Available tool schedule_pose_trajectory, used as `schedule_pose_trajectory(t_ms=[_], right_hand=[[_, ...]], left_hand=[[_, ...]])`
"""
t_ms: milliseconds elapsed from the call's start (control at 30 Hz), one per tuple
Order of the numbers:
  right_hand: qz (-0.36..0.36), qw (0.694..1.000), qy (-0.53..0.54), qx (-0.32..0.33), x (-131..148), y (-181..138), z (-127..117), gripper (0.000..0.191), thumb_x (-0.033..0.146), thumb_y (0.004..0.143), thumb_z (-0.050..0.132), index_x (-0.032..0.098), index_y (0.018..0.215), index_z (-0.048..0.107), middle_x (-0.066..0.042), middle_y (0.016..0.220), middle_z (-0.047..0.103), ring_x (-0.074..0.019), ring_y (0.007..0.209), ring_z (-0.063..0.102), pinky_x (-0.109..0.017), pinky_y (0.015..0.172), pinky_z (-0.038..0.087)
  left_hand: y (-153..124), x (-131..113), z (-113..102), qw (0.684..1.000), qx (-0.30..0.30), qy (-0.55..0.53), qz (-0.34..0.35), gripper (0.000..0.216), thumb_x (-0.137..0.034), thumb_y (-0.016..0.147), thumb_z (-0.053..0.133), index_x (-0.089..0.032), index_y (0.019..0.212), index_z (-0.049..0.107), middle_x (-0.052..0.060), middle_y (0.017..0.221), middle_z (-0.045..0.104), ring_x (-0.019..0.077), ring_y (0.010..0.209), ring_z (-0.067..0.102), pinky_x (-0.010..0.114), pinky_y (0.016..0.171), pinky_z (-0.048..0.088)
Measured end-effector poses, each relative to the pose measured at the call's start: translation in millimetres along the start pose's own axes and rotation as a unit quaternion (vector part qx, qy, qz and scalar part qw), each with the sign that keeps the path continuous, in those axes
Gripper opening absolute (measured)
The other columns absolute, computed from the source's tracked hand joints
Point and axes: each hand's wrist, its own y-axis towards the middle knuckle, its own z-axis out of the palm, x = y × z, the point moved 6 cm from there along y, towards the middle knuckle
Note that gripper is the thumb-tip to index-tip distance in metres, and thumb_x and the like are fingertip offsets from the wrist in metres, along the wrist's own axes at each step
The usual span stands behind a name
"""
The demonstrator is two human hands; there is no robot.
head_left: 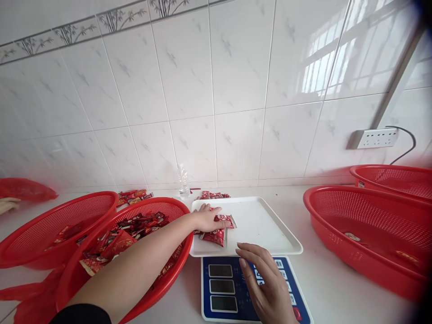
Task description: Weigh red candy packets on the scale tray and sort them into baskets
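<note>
Resting left hand (205,220), with fingers spread, on red printed snack packets (216,237) at the left end of the white weighing tray (261,225). Holding right hand (268,283), with fingers loosely bent and parted from the thumb, over the digital scale's blue panel (242,292).

The head camera looks forward and down, close over the digital scale (240,292). It faces the tiled wall (192,85) beyond.

Looks like a packing room to me: tiled wall (236,81), weighing scale (240,297), red baskets (172,208) of wrapped packets (118,245).
</note>
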Motion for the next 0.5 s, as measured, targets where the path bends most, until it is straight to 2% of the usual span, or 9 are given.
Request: schedule_pose_trajectory(t_ms=[100, 200, 267, 367, 433, 500], right_hand=[[0.001, 1.0, 0.0, -0.001, 0.7, 0.7, -0.5, 0.016, 0.02, 0.088, 0.05, 0.023, 0.097, 0.063, -0.008, 0.097, 0.066, -0.0204, 0.09, 0.063, -0.032, 0.071, 0.054], [0.002, 1.0, 0.004, -0.001, 1.2, 1.9, -1.5, 0.017, 0.021, 0.088, 0.05, 0.023, 0.097, 0.064, -0.008, 0.096, 0.066, -0.02, 0.089, 0.064, -0.031, 0.07, 0.055], [0.005, 1.0, 0.005, 0.0, 1.3, 2.5, -1.9, 0.017, 0.021, 0.088, 0.049, 0.023, 0.097, 0.064, -0.008, 0.095, 0.067, -0.0203, 0.088, 0.064, -0.03, 0.069, 0.055], [0.004, 1.0, 0.006, 0.002, 1.5, 2.4, -1.7, 0.018, 0.021, 0.088, 0.049, 0.023, 0.098, 0.063, -0.009, 0.096, 0.067, -0.0207, 0.089, 0.064, -0.031, 0.07, 0.055], [0.001, 1.0, 0.009, 0.001, 1.7, 1.7, -1.4, 0.018, 0.02, 0.088, 0.049, 0.023, 0.098, 0.063, -0.008, 0.096, 0.067, -0.0202, 0.089, 0.064, -0.031, 0.07, 0.055], [-0.003, 1.0, 0.014, 0.0, 1.8, 1.2, -1.2, 0.018, 0.019, 0.088, 0.05, 0.023, 0.1, 0.063, -0.008, 0.096, 0.066, -0.0194, 0.089, 0.064, -0.03, 0.07, 0.054]], left_hand=[[4.1, -12.2, 5.0, 0.999, 0.005, 0.021, 0.043, 0.081, -0.072, 0.069, 0.05, -0.027, 0.135, 0.039, 0.012, 0.148, 0.026, 0.0371, 0.136, 0.014, 0.055, 0.104, 0.019], [9.3, -22.6, 1.8, 0.99, -0.006, 0.023, 0.139, 0.066, -0.061, 0.074, 0.056, -0.021, 0.126, 0.051, 0.011, 0.138, 0.043, 0.0322, 0.13, 0.032, 0.042, 0.105, 0.027], [9.6, -24.6, -2.5, 0.982, -0.003, -0.009, 0.187, 0.061, -0.058, 0.077, 0.055, -0.018, 0.123, 0.054, 0.011, 0.131, 0.051, 0.028, 0.122, 0.044, 0.035, 0.103, 0.032], [5.4, -15.3, -11.3, 0.986, -0.028, -0.065, 0.153, 0.066, -0.062, 0.084, 0.041, -0.016, 0.13, 0.046, 0.011, 0.135, 0.048, 0.0245, 0.122, 0.045, 0.032, 0.102, 0.033], [-2.3, -8.2, -14.4, 0.99, -0.061, -0.061, 0.107, 0.072, -0.066, 0.086, 0.03, -0.016, 0.136, 0.038, 0.012, 0.143, 0.037, 0.0254, 0.13, 0.035, 0.035, 0.106, 0.028], [-11.8, -5.0, -10.2, 0.995, -0.066, -0.021, 0.069, 0.078, -0.07, 0.083, 0.026, -0.018, 0.141, 0.03, 0.013, 0.149, 0.024, 0.0295, 0.137, 0.018, 0.044, 0.109, 0.02]])
